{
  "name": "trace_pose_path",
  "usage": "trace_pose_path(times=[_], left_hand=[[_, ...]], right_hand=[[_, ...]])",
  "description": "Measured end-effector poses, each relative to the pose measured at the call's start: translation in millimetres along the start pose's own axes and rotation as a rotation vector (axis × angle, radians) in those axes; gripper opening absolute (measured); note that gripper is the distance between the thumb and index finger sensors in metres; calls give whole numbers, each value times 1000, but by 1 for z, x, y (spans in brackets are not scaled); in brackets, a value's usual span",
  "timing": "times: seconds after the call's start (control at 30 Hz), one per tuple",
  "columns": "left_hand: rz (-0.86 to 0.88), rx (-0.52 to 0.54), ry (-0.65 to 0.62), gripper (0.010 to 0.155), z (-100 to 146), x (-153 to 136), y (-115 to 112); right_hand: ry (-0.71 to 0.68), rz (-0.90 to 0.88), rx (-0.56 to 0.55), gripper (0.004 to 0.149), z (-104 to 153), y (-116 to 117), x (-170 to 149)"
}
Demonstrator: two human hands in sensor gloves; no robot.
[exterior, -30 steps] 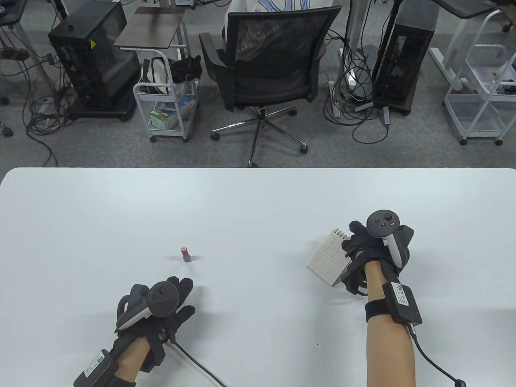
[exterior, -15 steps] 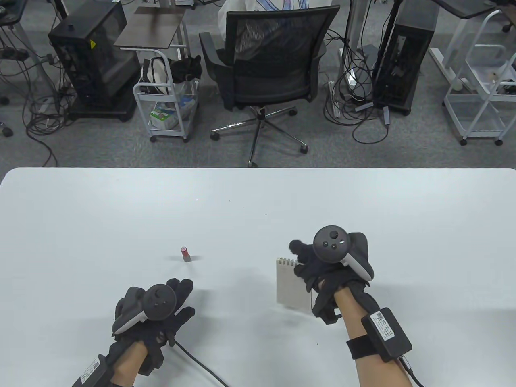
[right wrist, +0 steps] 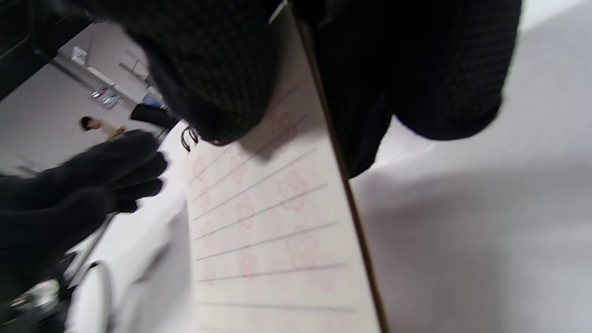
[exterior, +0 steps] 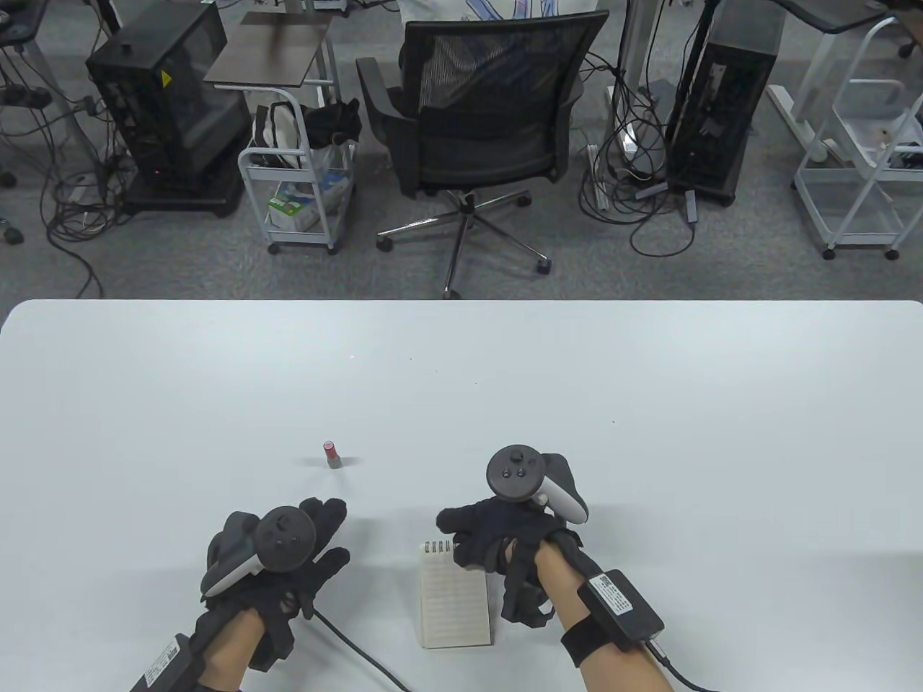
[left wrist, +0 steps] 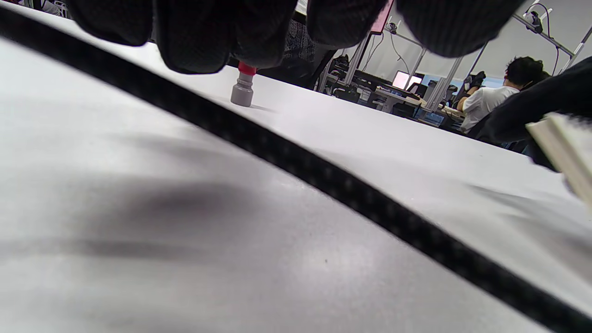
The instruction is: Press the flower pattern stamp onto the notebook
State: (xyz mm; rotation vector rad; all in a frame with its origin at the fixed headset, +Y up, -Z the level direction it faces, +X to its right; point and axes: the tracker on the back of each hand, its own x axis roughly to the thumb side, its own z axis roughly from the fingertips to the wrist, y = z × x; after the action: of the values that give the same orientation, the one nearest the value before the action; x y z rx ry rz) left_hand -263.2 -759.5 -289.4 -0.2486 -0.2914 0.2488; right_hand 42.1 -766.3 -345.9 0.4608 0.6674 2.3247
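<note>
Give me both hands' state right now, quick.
Left hand: holds nothing, fingers spread flat near the stamp.
Right hand: grips the notebook at its spiral end.

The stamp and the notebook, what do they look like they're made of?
Stamp: likely plastic, with a smooth matte grey body and a glossier red top.
Notebook: lined paper pages, matte, already bearing faint pink flower prints in the right wrist view, bound with dark coil rings at the top, probably metal wire. Its thin brown edge suggests a cardboard backing.
</note>
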Motion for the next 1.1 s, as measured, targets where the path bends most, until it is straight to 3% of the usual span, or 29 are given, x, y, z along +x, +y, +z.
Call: trace_pose_path(times=[0.27, 0.5, 0.63, 0.8, 1.1], left_hand=[[4, -14, 6, 73, -2, -4, -1], [30, -35, 17, 73, -1, -6, 0], [39, -41, 25, 73, 2, -7, 2], [48, -57, 33, 73, 2, -9, 2], [90, -125, 58, 72, 3, -26, 1]], right_hand=[[11, 308, -173, 62, -8, 7, 8], [57, 642, -167, 67, -17, 19, 25], [47, 613, -170, 69, -25, 12, 46], [-35, 591, -296, 68, -44, 5, 89], [-120, 523, -353, 68, -99, 25, 137]])
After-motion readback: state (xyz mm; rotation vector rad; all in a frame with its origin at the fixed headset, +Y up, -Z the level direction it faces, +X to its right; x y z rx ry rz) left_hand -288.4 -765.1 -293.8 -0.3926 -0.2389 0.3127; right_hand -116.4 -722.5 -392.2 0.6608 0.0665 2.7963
